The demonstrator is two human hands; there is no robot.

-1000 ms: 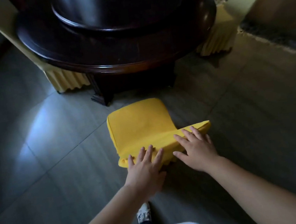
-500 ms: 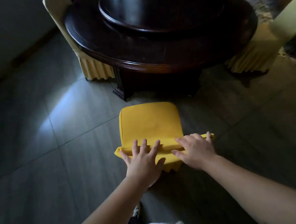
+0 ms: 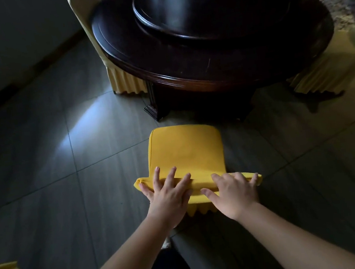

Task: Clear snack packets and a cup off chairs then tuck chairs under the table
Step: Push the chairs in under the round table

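Head view: since a second ago the yellow chair (image 3: 186, 153) has swung square to the dark table (image 3: 215, 64) at twelve o'clock, left hand (image 3: 168, 197) and right hand (image 3: 233, 194) pressed flat on its backrest top, seat bare, likely ready to push under.

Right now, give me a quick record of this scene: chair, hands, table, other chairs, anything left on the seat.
chair: yellow chair, facing the table, not yet under it
left hand: flat on the backrest top
right hand: flat on the backrest top
table: dark round table, raised centre disc
other chairs: two tucked chairs, either side
seat: nothing on it
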